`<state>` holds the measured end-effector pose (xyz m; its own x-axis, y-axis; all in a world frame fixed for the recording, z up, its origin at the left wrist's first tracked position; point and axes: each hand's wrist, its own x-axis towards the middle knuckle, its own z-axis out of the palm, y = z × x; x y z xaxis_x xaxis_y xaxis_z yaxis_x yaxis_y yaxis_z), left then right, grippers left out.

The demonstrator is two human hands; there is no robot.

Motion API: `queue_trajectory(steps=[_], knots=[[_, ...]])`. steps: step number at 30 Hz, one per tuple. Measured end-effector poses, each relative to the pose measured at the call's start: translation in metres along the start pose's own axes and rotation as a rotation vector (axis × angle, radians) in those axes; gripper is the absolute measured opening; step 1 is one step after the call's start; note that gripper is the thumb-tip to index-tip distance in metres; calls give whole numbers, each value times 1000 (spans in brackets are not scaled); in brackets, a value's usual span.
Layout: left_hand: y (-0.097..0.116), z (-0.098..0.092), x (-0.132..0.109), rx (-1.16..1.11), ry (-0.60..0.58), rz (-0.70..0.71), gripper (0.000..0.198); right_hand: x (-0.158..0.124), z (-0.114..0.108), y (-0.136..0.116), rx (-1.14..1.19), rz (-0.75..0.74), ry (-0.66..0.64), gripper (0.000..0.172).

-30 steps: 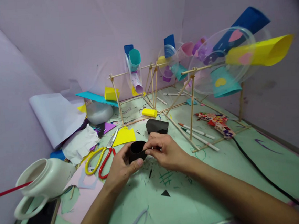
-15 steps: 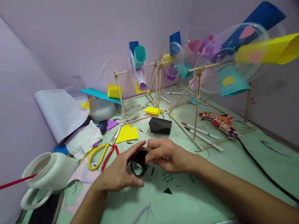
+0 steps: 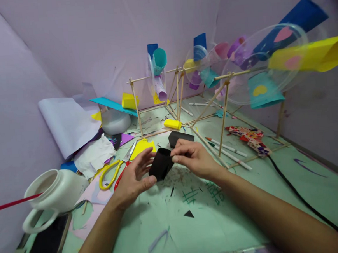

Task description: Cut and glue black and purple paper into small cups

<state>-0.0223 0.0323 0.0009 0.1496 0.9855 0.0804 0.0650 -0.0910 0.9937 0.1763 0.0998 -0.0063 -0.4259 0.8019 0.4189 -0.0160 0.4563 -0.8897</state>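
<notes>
A black paper tube [image 3: 161, 164] is held up above the green mat [image 3: 246, 210] between both hands. My right hand [image 3: 193, 157] pinches its upper right edge with thumb and fingers closed. My left hand [image 3: 133, 178] cups it from the left, thumb under it and fingers spread along its side. A second black paper tube [image 3: 179, 136] lies just behind the hands. Yellow and red scissors [image 3: 114, 171] lie to the left of my left hand.
Wooden stick frames [image 3: 178, 98] carry clear plastic discs with coloured paper cones [image 3: 263, 64] at the back and right. A white jug [image 3: 53, 192] stands at the left, paper scraps [image 3: 93, 155] behind it. Markers [image 3: 226, 149], a patterned piece [image 3: 248, 136] and a black cable [image 3: 303, 201] lie to the right.
The black tube was low near the mat with its open end facing me; both hands have lifted it and turned it so its side shows. My left fingers have opened out.
</notes>
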Motion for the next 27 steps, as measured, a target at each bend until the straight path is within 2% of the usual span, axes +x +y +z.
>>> queue_trajectory(steps=[2,4,7,9,13,18,22,24,27], knots=[[-1,2,1,3,152,44,57,3,-1,6,118,127,142,4],[-2,6,2,68,323,69,45,4,1,11,313,243,255,10],[0,18,1,140,490,61,32,1,10,14,559,334,340,19],[2,28,-1,108,490,33,33,-4,18,14,579,339,355,20],[6,43,-3,-39,432,-31,40,-14,31,14,458,312,329,18],[5,48,-3,41,589,-120,14,-21,41,13,418,286,277,17],[5,48,-5,48,622,-91,9,-22,43,11,443,281,258,15],[5,47,-5,28,595,-74,13,-20,42,9,476,299,270,16],[3,44,-5,-40,460,-92,23,-15,37,5,627,400,353,17]])
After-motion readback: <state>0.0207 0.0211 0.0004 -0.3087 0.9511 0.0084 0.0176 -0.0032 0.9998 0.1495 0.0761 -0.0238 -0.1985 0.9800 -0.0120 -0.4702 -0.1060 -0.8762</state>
